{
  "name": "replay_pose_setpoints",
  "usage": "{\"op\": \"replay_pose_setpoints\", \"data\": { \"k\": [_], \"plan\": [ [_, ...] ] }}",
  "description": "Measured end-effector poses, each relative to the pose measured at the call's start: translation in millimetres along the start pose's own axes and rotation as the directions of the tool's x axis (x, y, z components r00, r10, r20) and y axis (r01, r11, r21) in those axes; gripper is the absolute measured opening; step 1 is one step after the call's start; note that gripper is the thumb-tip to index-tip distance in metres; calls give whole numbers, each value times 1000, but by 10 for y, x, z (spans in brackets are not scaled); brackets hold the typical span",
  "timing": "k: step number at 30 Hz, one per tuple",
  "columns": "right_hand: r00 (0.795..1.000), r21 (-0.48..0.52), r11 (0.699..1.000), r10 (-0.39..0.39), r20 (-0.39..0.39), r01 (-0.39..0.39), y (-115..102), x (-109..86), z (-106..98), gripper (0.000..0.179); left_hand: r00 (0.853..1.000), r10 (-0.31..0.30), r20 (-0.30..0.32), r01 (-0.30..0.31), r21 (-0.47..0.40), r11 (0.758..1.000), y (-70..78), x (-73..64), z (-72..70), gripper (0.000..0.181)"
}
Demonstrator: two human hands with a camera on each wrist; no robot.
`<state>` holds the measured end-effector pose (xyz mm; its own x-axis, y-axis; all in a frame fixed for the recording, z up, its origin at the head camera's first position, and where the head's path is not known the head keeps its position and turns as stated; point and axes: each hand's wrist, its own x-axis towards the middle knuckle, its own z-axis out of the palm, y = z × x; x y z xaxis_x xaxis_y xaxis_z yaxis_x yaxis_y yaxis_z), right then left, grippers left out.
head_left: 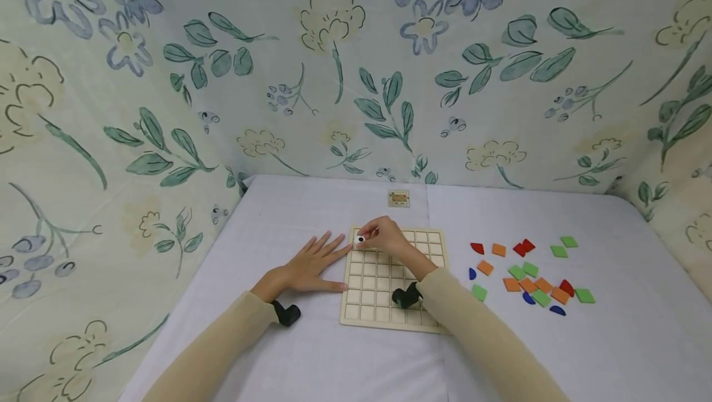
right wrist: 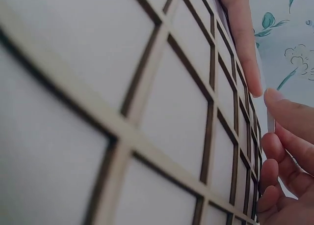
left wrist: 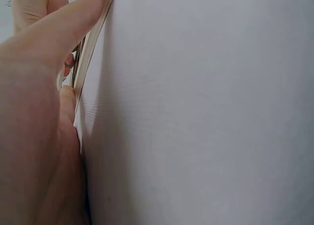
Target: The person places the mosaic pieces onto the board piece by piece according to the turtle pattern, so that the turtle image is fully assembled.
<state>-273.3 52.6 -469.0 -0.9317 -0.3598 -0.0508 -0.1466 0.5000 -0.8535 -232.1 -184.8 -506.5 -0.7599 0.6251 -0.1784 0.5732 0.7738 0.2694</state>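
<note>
A wooden grid board [head_left: 363, 312] with square cells lies on the white-covered table. Over its far left corner, my right hand [head_left: 387, 238] pinches a small white piece with a black dot [head_left: 360, 239] between thumb and fingers. In the right wrist view this piece appears edge-on as a thin white tile [right wrist: 271, 121], close to the grid. My left hand [head_left: 313, 268] lies palm down on the cloth at the board's left side, fingers spread. Its thumb and index fingertips meet the board's left edge, as the thumb [left wrist: 73, 26] shows in the left wrist view.
Right of the board lie scattered flat pieces: orange squares [head_left: 499, 250], green diamonds [head_left: 568, 241], red [head_left: 477, 248] and blue [head_left: 557, 310] curved ones. A small picture card [head_left: 398, 198] sits behind the board. Floral cloth [head_left: 356, 80] hangs at the back and sides.
</note>
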Motion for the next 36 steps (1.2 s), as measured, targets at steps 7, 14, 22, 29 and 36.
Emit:
{"op": "replay_pose_setpoints", "data": {
  "k": [7, 14, 22, 29, 36],
  "plan": [
    [1000, -29, 999, 23, -7, -23, 31, 41, 39, 20, 1000, 2, 0, -2, -9, 1000, 6, 7, -7, 97],
    [999, -37, 999, 36, -18, -37, 87, 57, 93, 19, 1000, 18, -23, -18, -17, 1000, 24, -16, -12, 97],
    [998, -33, 999, 43, -39, -44, 99, 71, 125, 18, 999, 28, -26, -28, -13, 1000, 29, -26, -34, 96],
    [998, -11, 999, 47, -50, -48, 90, 68, 145, 19, 999, 27, -28, -27, -17, 999, 30, -38, -41, 95],
    [997, -6, 998, 54, -51, -55, 73, 47, 142, 21, 999, 23, -24, -24, -31, 999, 33, -32, -33, 95]
  ]
}}
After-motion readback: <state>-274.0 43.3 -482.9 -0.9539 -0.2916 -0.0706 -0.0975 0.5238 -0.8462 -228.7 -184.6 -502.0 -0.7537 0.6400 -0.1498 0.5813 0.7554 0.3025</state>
